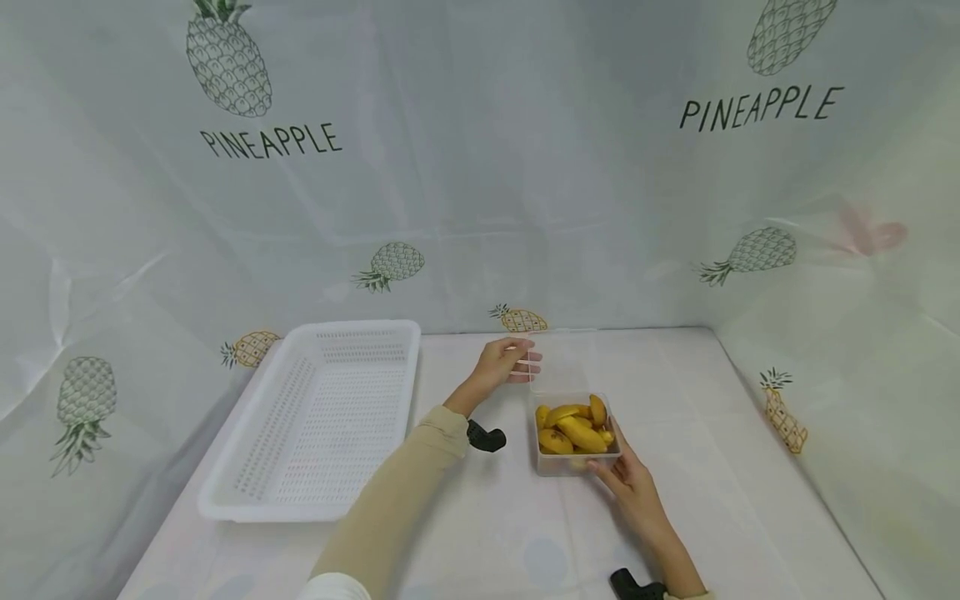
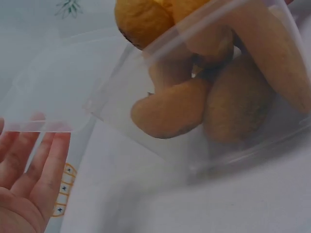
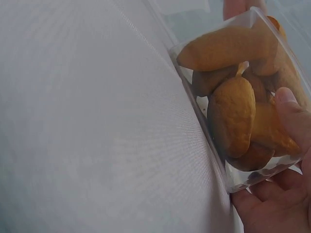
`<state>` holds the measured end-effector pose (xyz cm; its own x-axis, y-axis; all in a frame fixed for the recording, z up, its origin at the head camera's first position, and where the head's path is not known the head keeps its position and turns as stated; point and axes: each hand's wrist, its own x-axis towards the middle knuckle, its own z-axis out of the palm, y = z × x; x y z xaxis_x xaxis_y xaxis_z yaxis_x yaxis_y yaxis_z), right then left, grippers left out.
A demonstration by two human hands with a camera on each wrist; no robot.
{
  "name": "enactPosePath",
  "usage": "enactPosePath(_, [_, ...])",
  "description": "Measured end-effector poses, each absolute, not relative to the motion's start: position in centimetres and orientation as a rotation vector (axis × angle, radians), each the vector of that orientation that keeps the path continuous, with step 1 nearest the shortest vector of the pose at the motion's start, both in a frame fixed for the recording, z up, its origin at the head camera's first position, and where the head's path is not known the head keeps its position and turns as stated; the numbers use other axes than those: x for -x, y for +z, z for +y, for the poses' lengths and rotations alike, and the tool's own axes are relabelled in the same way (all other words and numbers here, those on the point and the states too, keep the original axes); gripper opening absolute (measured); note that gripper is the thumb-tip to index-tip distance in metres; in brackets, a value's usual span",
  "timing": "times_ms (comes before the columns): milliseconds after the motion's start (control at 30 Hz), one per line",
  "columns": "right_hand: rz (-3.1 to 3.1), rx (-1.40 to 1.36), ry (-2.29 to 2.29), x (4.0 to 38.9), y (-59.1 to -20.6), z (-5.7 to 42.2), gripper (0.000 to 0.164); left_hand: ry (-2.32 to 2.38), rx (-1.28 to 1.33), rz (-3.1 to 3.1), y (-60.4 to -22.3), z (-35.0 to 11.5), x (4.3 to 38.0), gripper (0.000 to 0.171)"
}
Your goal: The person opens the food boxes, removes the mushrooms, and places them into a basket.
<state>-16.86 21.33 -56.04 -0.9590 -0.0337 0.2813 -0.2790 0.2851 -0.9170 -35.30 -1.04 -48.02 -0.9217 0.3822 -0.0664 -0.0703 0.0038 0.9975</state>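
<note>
A clear plastic box (image 1: 558, 467) with several small yellow bananas (image 1: 581, 432) in it sits on the table, its clear lid (image 1: 566, 360) raised at the back. My right hand (image 1: 632, 483) grips the box's near right corner, thumb on the near wall and fingers round the side, as the right wrist view shows. At the lid's left edge is my left hand (image 1: 501, 367), its fingers (image 2: 48, 170) extended, fairly straight, with the tips behind the clear plastic. In the left wrist view the bananas show through the box wall.
On the left of the table stands a white perforated plastic basket (image 1: 311, 417). A pale sheet printed with pineapples (image 1: 480, 167) hangs behind and at both sides. The white table cover (image 1: 712, 450) reaches to the right of the box. Black wrist devices (image 1: 486, 437) are worn on both arms.
</note>
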Motion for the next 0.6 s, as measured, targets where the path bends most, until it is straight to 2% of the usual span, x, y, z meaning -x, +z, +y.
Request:
enactPosePath(333, [-2.354,-0.278,1.746,16.8,-56.0,21.3,0.08,1.947,-0.053,1.858,-48.9,-1.0,34.4,0.043])
enactPosePath(600, [-2.364,-0.279,1.746,16.7,-55.9,21.3,0.08,1.95,0.044,1.746,-49.4,-1.5,34.2,0.041])
